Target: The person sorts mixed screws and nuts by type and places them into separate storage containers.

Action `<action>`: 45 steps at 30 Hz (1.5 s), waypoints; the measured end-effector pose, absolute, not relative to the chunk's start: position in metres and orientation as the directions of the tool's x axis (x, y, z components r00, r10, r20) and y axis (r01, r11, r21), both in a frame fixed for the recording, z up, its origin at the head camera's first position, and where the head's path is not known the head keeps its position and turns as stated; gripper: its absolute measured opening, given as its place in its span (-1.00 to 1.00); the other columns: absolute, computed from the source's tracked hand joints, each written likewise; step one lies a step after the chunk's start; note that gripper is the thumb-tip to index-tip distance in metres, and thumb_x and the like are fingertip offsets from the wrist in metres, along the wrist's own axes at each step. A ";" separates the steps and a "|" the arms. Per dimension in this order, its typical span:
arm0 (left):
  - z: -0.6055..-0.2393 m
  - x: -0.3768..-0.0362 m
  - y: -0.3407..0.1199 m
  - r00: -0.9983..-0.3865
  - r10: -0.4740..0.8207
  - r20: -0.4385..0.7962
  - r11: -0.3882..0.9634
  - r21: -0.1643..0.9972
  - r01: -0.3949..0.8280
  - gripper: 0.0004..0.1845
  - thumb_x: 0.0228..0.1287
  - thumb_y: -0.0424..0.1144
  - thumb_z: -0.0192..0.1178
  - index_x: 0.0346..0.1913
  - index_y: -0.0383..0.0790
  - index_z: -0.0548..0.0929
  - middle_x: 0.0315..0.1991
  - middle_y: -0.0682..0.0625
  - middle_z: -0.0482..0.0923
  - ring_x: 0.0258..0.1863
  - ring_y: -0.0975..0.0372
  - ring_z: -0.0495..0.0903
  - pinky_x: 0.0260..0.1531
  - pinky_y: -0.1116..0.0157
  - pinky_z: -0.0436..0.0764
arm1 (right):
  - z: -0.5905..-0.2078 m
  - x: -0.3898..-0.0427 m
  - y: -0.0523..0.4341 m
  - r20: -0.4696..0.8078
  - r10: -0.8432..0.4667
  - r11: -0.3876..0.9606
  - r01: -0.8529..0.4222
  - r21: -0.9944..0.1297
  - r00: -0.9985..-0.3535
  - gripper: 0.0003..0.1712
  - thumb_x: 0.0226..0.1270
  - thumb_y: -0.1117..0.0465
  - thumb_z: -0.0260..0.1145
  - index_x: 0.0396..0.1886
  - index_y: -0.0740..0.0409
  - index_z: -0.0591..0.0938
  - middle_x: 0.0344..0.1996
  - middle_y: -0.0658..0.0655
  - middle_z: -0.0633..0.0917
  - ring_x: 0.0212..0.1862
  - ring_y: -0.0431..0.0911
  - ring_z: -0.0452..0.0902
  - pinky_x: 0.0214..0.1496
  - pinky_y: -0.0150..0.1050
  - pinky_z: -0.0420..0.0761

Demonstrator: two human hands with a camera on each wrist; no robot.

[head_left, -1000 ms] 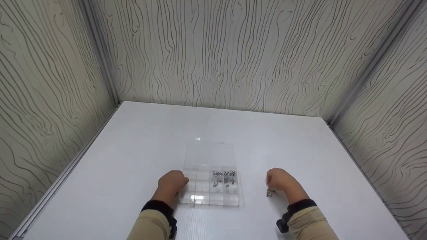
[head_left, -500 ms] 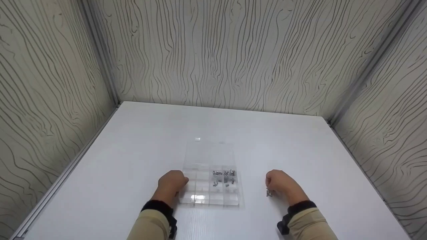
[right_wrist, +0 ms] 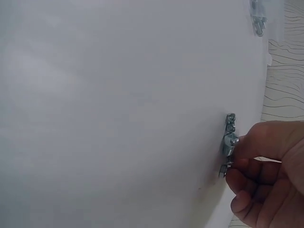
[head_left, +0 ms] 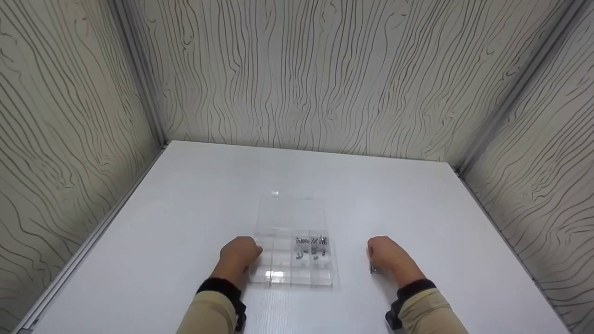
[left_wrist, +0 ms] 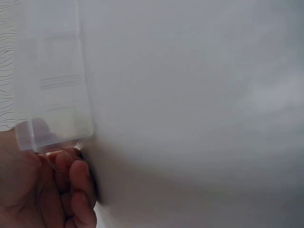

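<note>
A clear plastic compartment box (head_left: 278,274) lies on the white table, its lid (head_left: 290,214) open flat behind it. One right-hand compartment holds several small metal screws (head_left: 312,246). My left hand (head_left: 239,254) holds the box's left side, fingers (left_wrist: 76,183) curled at its corner (left_wrist: 52,95) and the thumb visible through the plastic. To the right of the box, my right hand (head_left: 386,254) rests on the table and pinches a small cluster of metal parts (right_wrist: 229,140) at its fingertips (right_wrist: 247,164). From the head camera only a bit of those parts (head_left: 372,269) shows.
The white table (head_left: 195,195) is enclosed by wood-grain walls (head_left: 301,69) at the back and on both sides. In the right wrist view, the screws (right_wrist: 258,19) in the box appear at the top edge. Both sleeves end in dark cuffs.
My right hand has closed in leftward over the metal parts, which lay more exposed beside it before. The left hand and the box have not moved.
</note>
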State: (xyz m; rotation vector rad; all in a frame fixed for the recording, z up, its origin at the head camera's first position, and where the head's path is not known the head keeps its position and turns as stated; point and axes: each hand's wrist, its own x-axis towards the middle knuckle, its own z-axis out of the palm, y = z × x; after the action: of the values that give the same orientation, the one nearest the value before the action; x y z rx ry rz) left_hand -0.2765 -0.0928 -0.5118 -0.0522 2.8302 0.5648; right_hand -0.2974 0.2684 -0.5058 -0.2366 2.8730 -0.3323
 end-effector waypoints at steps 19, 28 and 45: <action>-0.512 -0.276 -0.093 -0.961 0.005 -0.277 0.928 0.359 -0.099 -0.66 0.20 -0.09 -0.01 -0.61 -0.22 0.53 -0.55 -0.04 0.49 -0.57 0.17 0.45 -0.58 0.25 0.47 | -0.486 -0.305 0.236 -0.168 -0.229 0.929 -0.163 -0.332 -0.959 -0.82 -0.04 0.46 0.24 -0.57 0.12 0.47 -0.60 0.03 0.48 -0.49 -0.10 0.39 -0.45 -0.24 0.45; -0.512 -0.277 -0.092 -0.964 0.011 -0.264 0.924 0.372 -0.091 -0.67 0.19 -0.10 -0.01 -0.62 -0.21 0.51 -0.57 -0.03 0.47 -0.57 0.16 0.43 -0.58 0.26 0.45 | -0.472 -0.300 0.178 -0.048 -0.437 0.835 -0.385 -0.393 -0.898 -0.80 -0.01 0.43 0.25 -0.55 0.05 0.49 -0.59 -0.03 0.49 -0.46 -0.16 0.38 -0.41 -0.24 0.43; -0.515 -0.278 -0.092 -0.964 0.014 -0.265 0.920 0.382 -0.091 -0.67 0.18 -0.11 0.00 -0.65 -0.21 0.51 -0.56 -0.02 0.49 -0.59 0.17 0.44 -0.61 0.26 0.46 | -0.483 -0.289 0.138 -0.008 -0.556 0.761 -0.505 -0.407 -0.831 -0.92 0.11 0.34 0.28 -0.46 0.08 0.55 -0.56 -0.11 0.51 -0.47 -0.23 0.37 -0.43 -0.36 0.43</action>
State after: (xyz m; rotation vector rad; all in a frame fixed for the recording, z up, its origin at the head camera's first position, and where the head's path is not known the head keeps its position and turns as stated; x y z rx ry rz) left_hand -0.2776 -0.0918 -0.5146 -0.0575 2.8172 0.5782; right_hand -0.2890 0.1379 -0.4827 -0.8549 2.8266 -0.5983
